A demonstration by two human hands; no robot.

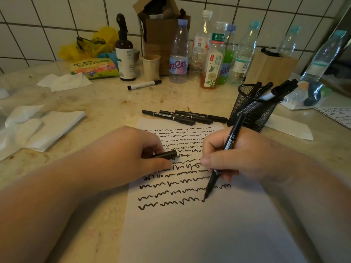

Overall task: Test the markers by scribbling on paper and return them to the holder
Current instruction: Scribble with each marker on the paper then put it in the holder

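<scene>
White tiles back a mottled stone counter (106,103) crowded with clutter: crumpled tissues (43,124) at the far left, a yellow bag, a dark spray bottle (124,52), a lone white-barrelled marker (144,85) lying flat, then a row of plastic bottles (209,54) along the wall. Nearer, the left hand (131,158) rests on the left edge of the paper (199,234), its fingers curled round a black cap (166,154) that lies roughly level and points right toward the other hand. Beyond the sheet's top edge three black markers (184,117) lie side by side, long axes running left to right, apparently waiting their turn or already tried; I cannot tell which. The paper carries many rows of black squiggles, and the lowest row ends just at the tip of the marker (222,156) gripped in the right hand (245,160), whose fingers close round the lower barrel in a writing hold. That marker leans, tip down and toward the person, tail up and away toward the mesh holder (252,109), which stands just past the right hand at the sheet's upper right corner with several markers already in it. The scribble looks nearly finished; the cap sits to the left of the tip, so capping means bringing the two hands together, and the right hand is the nearer one to the holder for the drop.
</scene>
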